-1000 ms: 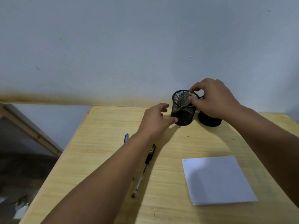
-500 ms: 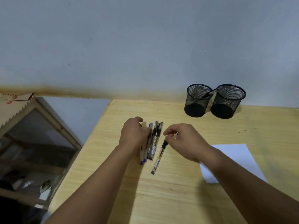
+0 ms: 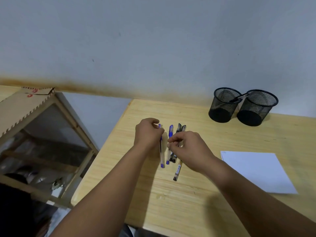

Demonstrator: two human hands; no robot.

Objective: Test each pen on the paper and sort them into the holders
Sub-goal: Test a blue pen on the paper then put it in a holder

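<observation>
Several pens lie side by side on the wooden table (image 3: 196,194). My left hand (image 3: 147,132) is closed on the leftmost blue pen (image 3: 161,151), near its cap end. My right hand (image 3: 187,149) pinches its fingertips together over the second blue pen (image 3: 170,131); two black pens (image 3: 181,128) lie just right of it, partly hidden by that hand. Another pen (image 3: 177,171) sticks out below my right hand. Two black mesh holders (image 3: 222,106) (image 3: 256,110) stand at the back right, and a black pen (image 3: 239,98) leans in the left one. White paper (image 3: 256,170) lies to the right.
The table's left edge runs close to the pens. Beyond it stands a wooden shelf unit (image 3: 42,125) with a glass side. A grey wall rises directly behind the table and holders.
Both hands came back from the holders to the row of pens. Since half a second ago the leftmost blue pen has shifted left, and my right hand moved from the lower black pen onto the row.
</observation>
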